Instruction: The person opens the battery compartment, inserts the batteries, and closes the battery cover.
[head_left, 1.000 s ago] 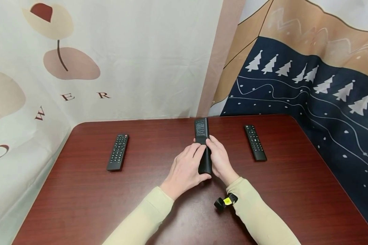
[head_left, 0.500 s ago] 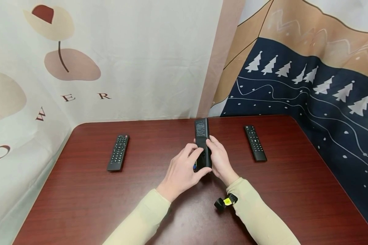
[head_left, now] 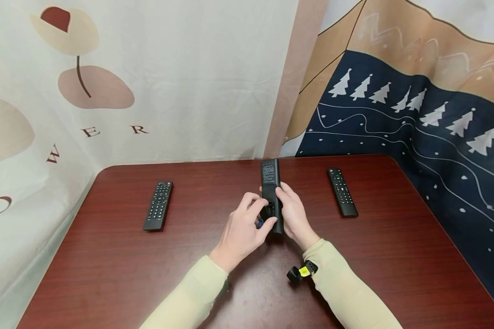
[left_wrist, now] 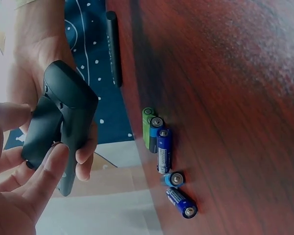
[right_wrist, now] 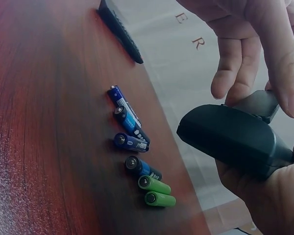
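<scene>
My right hand (head_left: 295, 214) grips a black remote control (head_left: 270, 171) above the table, its back with a printed label facing up. My left hand (head_left: 239, 235) pinches the remote's battery cover (left_wrist: 41, 129) between thumb and fingers. In the left wrist view the cover stands tilted away from the remote's back, close against it. The right wrist view shows the cover (right_wrist: 258, 104) raised beyond the remote's edge. Whether the two parts still touch is unclear, and the battery compartment is mostly hidden. Below lie several loose batteries, some blue (left_wrist: 164, 152), some green (right_wrist: 155, 184).
A second remote (head_left: 158, 205) lies on the left of the brown table (head_left: 107, 265), a third (head_left: 342, 192) on the right, both buttons up. Fabric hangings (head_left: 210, 91) stand along the table's back edge. A small black camera (head_left: 295, 274) is strapped to the right wrist.
My left hand has drawn slightly left along the remote's lower end, and the battery cover has tilted up from the back. The right hand and the other remotes stay in place.
</scene>
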Tool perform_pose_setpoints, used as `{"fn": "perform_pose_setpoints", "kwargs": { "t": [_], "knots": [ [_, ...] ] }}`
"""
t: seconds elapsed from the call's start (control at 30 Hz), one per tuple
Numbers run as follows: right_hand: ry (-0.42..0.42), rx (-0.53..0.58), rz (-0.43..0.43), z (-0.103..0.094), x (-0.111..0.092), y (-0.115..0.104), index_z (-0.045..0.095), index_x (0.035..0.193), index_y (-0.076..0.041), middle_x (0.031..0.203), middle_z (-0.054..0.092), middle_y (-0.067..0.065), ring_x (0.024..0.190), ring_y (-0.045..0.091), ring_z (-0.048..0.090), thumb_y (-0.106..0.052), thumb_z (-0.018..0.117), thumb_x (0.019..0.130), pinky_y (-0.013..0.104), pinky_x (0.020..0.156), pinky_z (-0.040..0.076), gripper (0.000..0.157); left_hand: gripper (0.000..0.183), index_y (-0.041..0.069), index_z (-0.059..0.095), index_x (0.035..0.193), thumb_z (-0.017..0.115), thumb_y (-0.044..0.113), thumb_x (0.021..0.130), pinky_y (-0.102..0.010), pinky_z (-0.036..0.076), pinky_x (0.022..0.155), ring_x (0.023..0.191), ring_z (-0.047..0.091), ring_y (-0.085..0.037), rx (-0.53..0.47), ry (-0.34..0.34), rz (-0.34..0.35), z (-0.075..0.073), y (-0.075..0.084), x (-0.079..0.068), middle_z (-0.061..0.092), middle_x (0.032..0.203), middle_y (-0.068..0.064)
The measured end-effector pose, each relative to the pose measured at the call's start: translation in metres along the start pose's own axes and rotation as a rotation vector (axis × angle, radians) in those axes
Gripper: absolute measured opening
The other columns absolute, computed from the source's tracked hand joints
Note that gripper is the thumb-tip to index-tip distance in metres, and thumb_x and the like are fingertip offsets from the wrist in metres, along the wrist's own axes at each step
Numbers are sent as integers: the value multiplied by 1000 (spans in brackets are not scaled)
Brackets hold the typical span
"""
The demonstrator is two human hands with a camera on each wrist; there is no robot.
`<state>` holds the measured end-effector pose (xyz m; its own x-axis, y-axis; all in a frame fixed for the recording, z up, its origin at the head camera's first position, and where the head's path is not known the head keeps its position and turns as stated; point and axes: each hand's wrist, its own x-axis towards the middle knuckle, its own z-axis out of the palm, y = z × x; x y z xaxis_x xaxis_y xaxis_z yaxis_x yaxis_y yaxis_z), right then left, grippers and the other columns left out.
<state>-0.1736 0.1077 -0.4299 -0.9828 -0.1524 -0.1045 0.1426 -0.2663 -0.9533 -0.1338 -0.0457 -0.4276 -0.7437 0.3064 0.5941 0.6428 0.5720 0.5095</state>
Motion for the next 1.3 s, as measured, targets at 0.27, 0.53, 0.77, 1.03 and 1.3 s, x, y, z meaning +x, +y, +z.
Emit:
{"fn": "perform_pose_setpoints", "kwargs": {
  "t": [0.27, 0.53, 0.77, 1.03, 1.3],
  "knots": [
    [2, 7, -16, 2, -1, 0, 42, 151, 0, 149, 48, 33, 99, 12, 66, -20, 30, 112, 28, 86, 55, 45, 31, 0, 68, 111, 83, 4, 84, -25, 58, 63, 67, 66, -17, -84, 35, -45, 1, 1, 0, 55, 111, -12],
    [-12, -17, -21, 1, -1, 2, 41, 153, -2, 150, 47, 33, 101, 13, 65, -23, 29, 113, 28, 87, 54, 46, 30, -3, 67, 109, 80, -2, 82, -24, 59, 65, 68, 66, -17, -160, 61, -80, 0, 1, -1, 53, 107, -13],
    [-4, -21, -22, 1, -1, 3, 42, 151, -2, 148, 48, 32, 99, 16, 65, -22, 29, 113, 30, 85, 54, 45, 28, -2, 68, 107, 77, -4, 81, -24, 59, 65, 67, 66, -16, -169, 84, -93, -2, -1, 0, 53, 105, -12],
    [4, 10, -11, -2, 0, 1, 41, 151, -4, 147, 49, 32, 95, 24, 70, -20, 30, 112, 40, 88, 58, 44, 25, 1, 68, 103, 73, -5, 79, -23, 56, 61, 64, 62, -14, -87, 67, -94, -8, -8, -3, 53, 103, -10],
    [-25, 3, 0, -5, 1, 0, 38, 153, -6, 149, 48, 28, 104, 21, 70, -21, 28, 113, 50, 98, 55, 45, 24, 5, 68, 103, 74, 0, 80, -24, 51, 58, 67, 58, -14, 70, 21, -155, -16, -18, -8, 53, 104, -7]
  ]
}}
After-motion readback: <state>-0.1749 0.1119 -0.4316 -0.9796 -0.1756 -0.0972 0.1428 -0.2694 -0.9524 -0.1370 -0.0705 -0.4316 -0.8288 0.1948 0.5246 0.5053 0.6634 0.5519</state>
